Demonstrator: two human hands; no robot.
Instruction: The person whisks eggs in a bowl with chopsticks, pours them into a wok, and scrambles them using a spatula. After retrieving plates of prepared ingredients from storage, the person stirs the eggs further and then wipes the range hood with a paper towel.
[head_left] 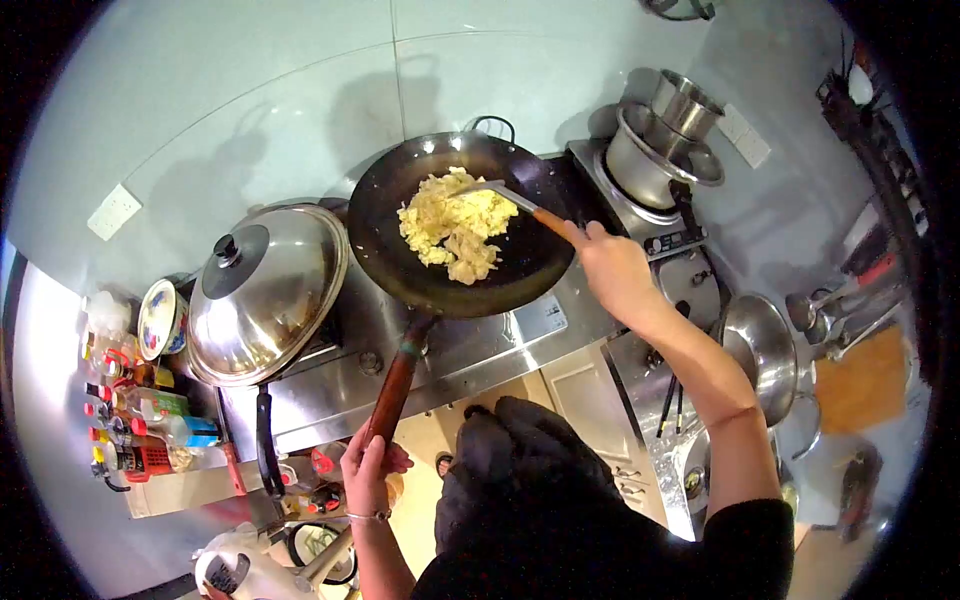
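A dark wok (535, 270) rests over the steel stove, with yellow scrambled egg and paler pieces (460, 222) heaped in its middle. Its wooden handle (398, 385) points down toward me, and my left hand (370, 468) is wrapped round the end of it. My right hand (612, 270) grips the orange-brown handle of a spatula (550, 219). The spatula's metal end touches the upper part of the food; its tip is partly hidden among the pieces.
Left of the wok stands a lidded pan (265, 325) with a black handle. Bottles (165, 430) crowd the far left. Stacked pots (640, 165) sit on a burner at the upper right. A metal bowl (765, 340) and a cutting board (862, 382) are at the right.
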